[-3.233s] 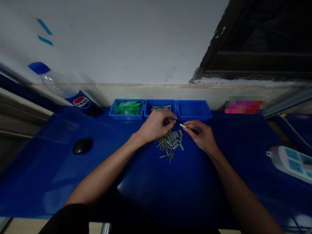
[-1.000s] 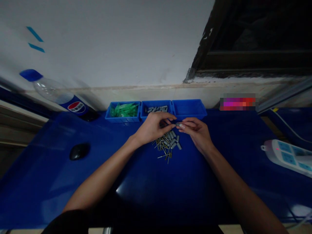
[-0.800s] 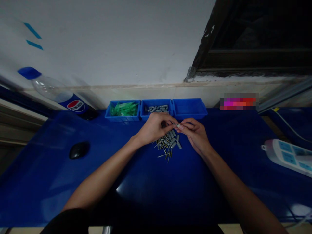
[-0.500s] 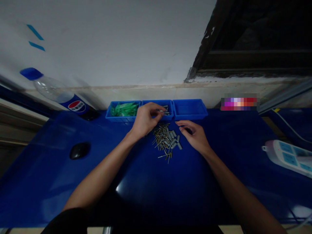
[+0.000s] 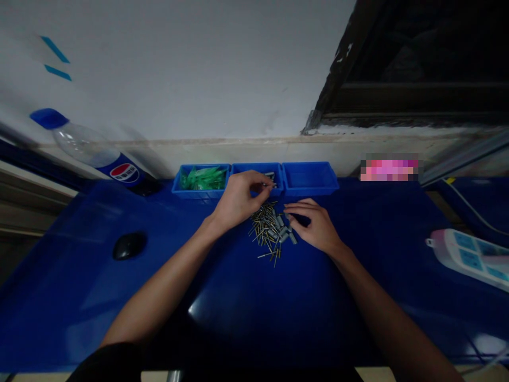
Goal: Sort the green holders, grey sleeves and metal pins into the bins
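Over the front edge of the middle blue bin [image 5: 256, 167], my left hand [image 5: 240, 199] is closed in a pinch on a thin silvery metal pin. Below it on the blue table lies a pile of thin metal pins [image 5: 264, 225] with brassy and silver parts. Short grey cylinders [image 5: 283, 231] lie along the right side of this pile. My right hand [image 5: 314, 225] reaches in from the right, thumb and fingertips closing on one grey cylinder [image 5: 287, 216]. The fingers partly hide that piece. Some grey metallic pieces show inside the middle bin behind my left fingertips.
The left bin [image 5: 177, 185] holds green plastic [image 5: 204, 179]; the right bin [image 5: 310, 178] joins the row. A cola bottle [image 5: 95, 154] leans at back left, near a black mouse [image 5: 129, 245]. A white power strip [image 5: 469, 254] lies at right.
My left hand has shifted slightly right and down with the pin. My right hand has moved down and left onto the grey cylinders, and its fingertips have come together.
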`<state>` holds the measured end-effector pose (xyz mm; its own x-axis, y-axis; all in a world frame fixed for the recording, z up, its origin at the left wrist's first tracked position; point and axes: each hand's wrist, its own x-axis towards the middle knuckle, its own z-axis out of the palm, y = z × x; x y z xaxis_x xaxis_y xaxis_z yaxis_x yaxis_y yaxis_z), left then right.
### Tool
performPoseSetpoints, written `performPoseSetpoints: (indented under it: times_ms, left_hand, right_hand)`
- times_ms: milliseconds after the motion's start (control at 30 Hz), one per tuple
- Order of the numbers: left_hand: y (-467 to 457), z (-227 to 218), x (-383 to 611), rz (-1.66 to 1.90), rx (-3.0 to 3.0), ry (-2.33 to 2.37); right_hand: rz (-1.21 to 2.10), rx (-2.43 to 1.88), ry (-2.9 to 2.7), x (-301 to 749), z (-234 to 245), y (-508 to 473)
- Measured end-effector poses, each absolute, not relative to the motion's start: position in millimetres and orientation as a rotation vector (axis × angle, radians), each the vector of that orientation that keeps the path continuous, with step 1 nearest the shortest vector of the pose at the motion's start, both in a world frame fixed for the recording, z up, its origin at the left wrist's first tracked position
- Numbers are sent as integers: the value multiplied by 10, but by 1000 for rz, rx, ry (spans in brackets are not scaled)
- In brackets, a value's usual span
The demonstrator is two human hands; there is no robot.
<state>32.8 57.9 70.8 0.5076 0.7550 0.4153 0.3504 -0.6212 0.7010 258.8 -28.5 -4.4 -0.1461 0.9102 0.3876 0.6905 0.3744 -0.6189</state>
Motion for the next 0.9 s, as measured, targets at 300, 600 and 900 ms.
performPoseSetpoints:
  times_ms: [300,600,900]
  left_hand:
    - [557,727,335,931,2236,873]
    - [549,711,340,880,2269,822]
    - [435,668,439,744,2153,670]
  right_hand:
    - [283,-1516,-1890,2738,-159,-230]
    - [456,-1507,-1753,2734,-121,-230]
    - [1042,-1240,-1205,2472,32,-297]
